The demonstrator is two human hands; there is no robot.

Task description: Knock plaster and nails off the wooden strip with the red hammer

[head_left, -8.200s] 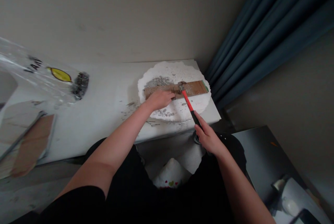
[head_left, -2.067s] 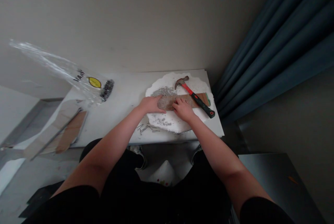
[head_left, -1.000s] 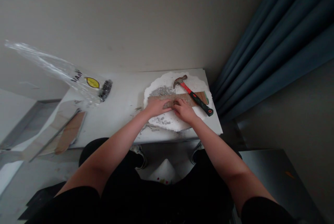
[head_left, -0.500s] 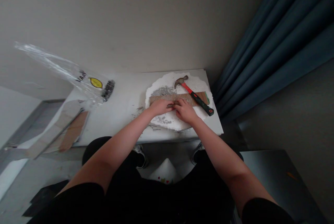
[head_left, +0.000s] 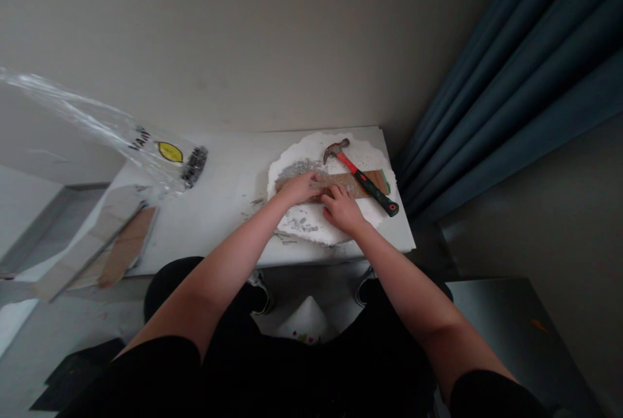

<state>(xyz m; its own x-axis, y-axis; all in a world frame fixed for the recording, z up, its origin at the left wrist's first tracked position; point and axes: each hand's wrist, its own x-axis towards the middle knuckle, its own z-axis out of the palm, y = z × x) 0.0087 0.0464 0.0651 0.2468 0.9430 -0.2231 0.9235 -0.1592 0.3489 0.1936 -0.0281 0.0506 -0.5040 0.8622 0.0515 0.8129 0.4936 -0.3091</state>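
A brown wooden strip (head_left: 357, 182) lies across a white foam slab (head_left: 367, 149) on the white table (head_left: 228, 191). My left hand (head_left: 298, 188) rests on the strip's left part, fingers curled down beside a heap of grey nails (head_left: 299, 167). Just right of it, my right hand (head_left: 342, 208) has its fingers bent onto the strip's near edge. What the fingers hold is too small to see. A claw hammer (head_left: 363, 178) with a red and black handle lies free across the strip, right of both hands.
A clear plastic bag (head_left: 146, 145) with dark nails at its end lies at the table's left. Boards (head_left: 104, 246) lean off the left edge. Loose nails (head_left: 282, 234) lie near the front edge. A blue curtain (head_left: 496, 80) hangs to the right, a wall behind.
Long ago my right hand held the hammer; it now lies on the strip. In the last second my left hand moved slightly up toward the nail heap, the right hand stayed close.
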